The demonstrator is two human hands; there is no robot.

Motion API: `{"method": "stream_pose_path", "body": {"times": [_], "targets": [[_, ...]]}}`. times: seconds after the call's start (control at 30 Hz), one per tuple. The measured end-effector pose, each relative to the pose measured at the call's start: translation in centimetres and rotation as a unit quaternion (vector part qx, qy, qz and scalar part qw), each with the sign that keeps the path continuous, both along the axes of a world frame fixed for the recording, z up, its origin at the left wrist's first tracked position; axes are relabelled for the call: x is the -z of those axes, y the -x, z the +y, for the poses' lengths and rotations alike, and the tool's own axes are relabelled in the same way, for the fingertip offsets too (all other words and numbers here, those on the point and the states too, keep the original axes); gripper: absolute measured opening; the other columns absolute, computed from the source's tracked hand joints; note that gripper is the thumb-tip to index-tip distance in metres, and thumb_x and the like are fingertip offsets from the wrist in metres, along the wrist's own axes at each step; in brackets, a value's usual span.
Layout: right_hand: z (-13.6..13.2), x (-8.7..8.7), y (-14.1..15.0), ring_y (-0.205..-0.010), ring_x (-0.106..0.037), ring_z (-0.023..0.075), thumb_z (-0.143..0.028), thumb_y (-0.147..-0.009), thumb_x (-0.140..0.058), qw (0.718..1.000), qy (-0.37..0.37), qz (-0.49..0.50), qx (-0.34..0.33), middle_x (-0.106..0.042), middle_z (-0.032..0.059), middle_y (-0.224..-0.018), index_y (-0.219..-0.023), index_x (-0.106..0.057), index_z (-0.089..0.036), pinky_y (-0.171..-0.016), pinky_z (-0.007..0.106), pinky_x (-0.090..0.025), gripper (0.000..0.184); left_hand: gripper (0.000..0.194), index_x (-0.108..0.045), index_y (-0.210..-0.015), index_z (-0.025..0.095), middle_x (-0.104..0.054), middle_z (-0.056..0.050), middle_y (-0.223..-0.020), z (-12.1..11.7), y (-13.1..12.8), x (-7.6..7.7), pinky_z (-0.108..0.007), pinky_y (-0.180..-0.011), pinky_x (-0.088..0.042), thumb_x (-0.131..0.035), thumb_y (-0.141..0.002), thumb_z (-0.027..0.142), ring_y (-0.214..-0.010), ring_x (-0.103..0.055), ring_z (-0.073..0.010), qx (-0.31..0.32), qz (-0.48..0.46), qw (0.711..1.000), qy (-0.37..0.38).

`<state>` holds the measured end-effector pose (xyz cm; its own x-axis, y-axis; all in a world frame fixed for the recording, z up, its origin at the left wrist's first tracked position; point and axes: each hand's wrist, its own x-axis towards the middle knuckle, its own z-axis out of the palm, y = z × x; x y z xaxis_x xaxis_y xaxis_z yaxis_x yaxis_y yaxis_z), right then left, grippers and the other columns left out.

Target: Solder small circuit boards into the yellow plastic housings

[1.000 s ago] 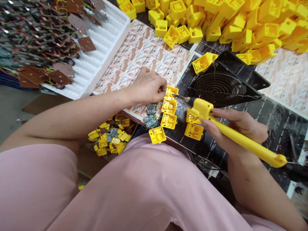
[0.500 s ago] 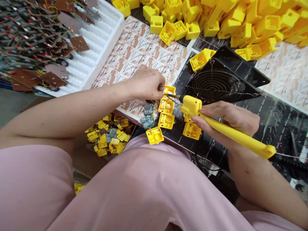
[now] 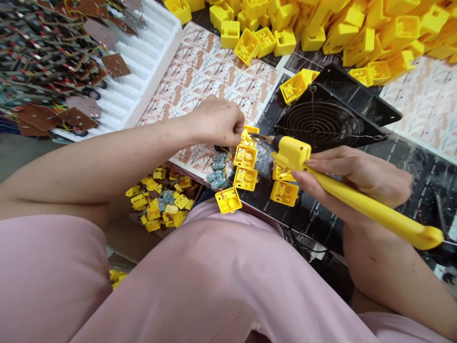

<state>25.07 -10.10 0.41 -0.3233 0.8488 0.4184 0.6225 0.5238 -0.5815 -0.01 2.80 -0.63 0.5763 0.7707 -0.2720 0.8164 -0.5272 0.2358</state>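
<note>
My right hand (image 3: 371, 174) grips a yellow soldering gun (image 3: 294, 151), its tip pointing left. That tip reaches the uppermost yellow casing (image 3: 251, 133) of a short row; whether it touches, I cannot tell. Close beside this casing my left hand (image 3: 217, 119) is closed in a pinch, and what its fingertips hold is hidden. Lower in the row sit a casing with a round speaker grille (image 3: 245, 178) and another at the table edge (image 3: 228, 200). Green circuit boards (image 3: 218, 179) with thin wires lie to their left.
A black fan (image 3: 317, 121) with a wire guard stands behind the gun. Yellow casings (image 3: 396, 33) are heaped at the back. At left, a white foam tray (image 3: 143, 62) carries wired boards. Below the table edge is a pile of yellow parts (image 3: 167, 200).
My right hand and the soldering gun have drawn a little to the right, the tip moving slightly away from my left fingers. My left hand stays nearly still.
</note>
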Motion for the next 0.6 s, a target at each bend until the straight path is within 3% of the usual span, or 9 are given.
{"method": "stream_pose_path", "body": {"times": [0.13, 0.37, 0.43, 0.6], "targets": [[0.1, 0.3, 0.5, -0.068, -0.078, 0.0201, -0.032, -0.085, -0.088, 0.996, -0.082, 0.019, -0.020, -0.080, -0.0028, -0.079, -0.085, -0.072, -0.033, -0.059, 0.033, -0.065, 0.016, 0.019, -0.081, -0.085, 0.024, -0.075, 0.000, -0.078, 0.1, 0.2, 0.2, -0.034, -0.093, -0.053, -0.067, -0.076, 0.032, -0.092, -0.074, -0.0239, 0.005, -0.007, 1.000, -0.006], [0.5, -0.4, 0.9, -0.069, -0.078, 0.0188, -0.033, -0.089, -0.085, 0.996, -0.073, -0.020, -0.054, -0.081, -0.0043, -0.084, -0.087, -0.072, -0.034, -0.059, 0.032, -0.064, 0.013, 0.017, -0.081, -0.082, 0.023, -0.072, 0.000, -0.072, 0.1, 0.1, 0.2, -0.031, -0.085, -0.053, -0.068, -0.076, 0.032, -0.085, -0.073, -0.0224, 0.014, -0.014, 1.000, -0.015], [0.3, -0.6, 0.6, -0.072, -0.079, 0.0198, -0.030, -0.089, -0.085, 0.996, -0.085, -0.021, -0.036, -0.081, -0.0031, -0.084, -0.089, -0.072, -0.034, -0.061, 0.033, -0.065, 0.013, 0.017, -0.081, -0.084, 0.023, -0.072, 0.000, -0.074, -0.1, -0.1, -0.1, -0.032, -0.086, -0.053, -0.068, -0.077, 0.032, -0.087, -0.074, -0.0234, 0.008, 0.004, 1.000, -0.013], [-0.2, 0.1, -0.1, -0.078, -0.079, 0.0203, -0.020, -0.082, -0.090, 0.991, -0.124, 0.030, -0.027, -0.081, -0.0019, -0.087, -0.099, -0.073, -0.031, -0.064, 0.032, -0.065, 0.027, 0.018, -0.080, -0.087, 0.022, -0.074, -0.001, -0.080, -0.3, -0.5, -0.5, -0.036, -0.092, -0.054, -0.068, -0.078, 0.030, -0.094, -0.075, -0.0272, -0.008, 0.029, 1.000, 0.002]]}}
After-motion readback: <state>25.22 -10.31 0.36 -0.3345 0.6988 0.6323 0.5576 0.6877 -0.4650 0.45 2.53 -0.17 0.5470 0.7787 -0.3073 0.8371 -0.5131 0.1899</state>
